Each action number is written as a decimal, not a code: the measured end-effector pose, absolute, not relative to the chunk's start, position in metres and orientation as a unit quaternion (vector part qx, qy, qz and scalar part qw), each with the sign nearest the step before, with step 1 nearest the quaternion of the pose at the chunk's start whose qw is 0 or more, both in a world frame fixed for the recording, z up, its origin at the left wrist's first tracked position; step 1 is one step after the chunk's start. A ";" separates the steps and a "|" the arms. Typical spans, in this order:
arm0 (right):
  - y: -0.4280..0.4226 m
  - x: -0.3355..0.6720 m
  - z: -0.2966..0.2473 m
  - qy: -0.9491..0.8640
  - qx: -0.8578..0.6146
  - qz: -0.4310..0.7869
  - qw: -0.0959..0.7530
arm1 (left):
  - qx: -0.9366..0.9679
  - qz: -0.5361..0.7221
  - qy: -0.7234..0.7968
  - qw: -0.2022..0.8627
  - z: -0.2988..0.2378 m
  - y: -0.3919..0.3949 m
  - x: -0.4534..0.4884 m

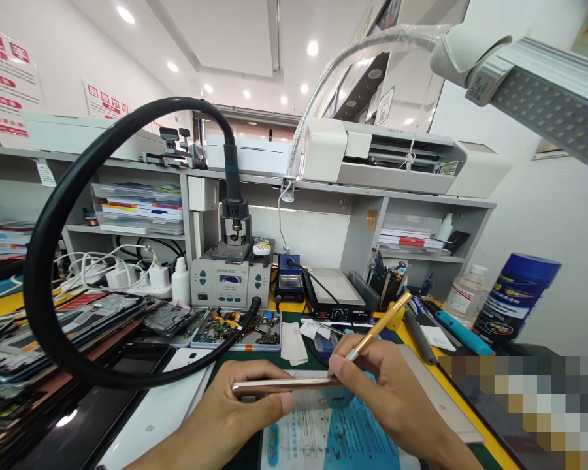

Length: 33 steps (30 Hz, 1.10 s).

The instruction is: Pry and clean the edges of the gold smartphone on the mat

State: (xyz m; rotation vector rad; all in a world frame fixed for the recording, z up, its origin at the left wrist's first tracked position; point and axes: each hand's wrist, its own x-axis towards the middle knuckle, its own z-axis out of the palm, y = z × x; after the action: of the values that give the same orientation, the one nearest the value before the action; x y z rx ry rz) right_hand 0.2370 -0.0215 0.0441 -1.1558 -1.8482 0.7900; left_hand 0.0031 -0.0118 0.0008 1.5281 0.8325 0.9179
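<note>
Edge-on in my left hand point(230, 408) is a slim phone point(306, 384) with a rose-gold frame, thumb on the near side and fingers behind. My right hand point(385, 382) pinches a thin gold-handled screwdriver point(379, 328), tilted up to the right. Its silver neck runs down to the phone's right end; my fingers hide the tip. Under both hands lies a printed blue-and-white work mat point(313, 431).
Left, a thick black hose point(44, 215) loops from the rework station point(230, 281). A parts tray point(269, 336) and stacked phones point(78, 326) lie nearby. To the right stand a blue spray can point(514, 297), a bottle point(465, 290) and a tool holder point(387, 277). A lamp point(553, 98) hangs above.
</note>
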 end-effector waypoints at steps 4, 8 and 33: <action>-0.022 0.237 0.044 -0.731 -0.455 0.312 0.401 | 0.648 0.390 0.352 0.552 0.001 -0.012 0.003; -0.022 0.237 0.044 -0.728 -0.457 0.312 0.405 | 0.647 0.387 0.348 0.557 0.000 -0.013 0.003; -0.016 0.246 0.036 -0.728 -0.464 0.301 0.405 | 0.644 0.389 0.345 0.560 0.000 -0.010 0.003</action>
State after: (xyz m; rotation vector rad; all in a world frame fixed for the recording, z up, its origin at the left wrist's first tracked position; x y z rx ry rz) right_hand 0.2463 -0.0165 0.0359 -1.1721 -1.8383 0.7593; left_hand 0.0026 -0.0099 0.0004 1.5184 0.8133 0.9178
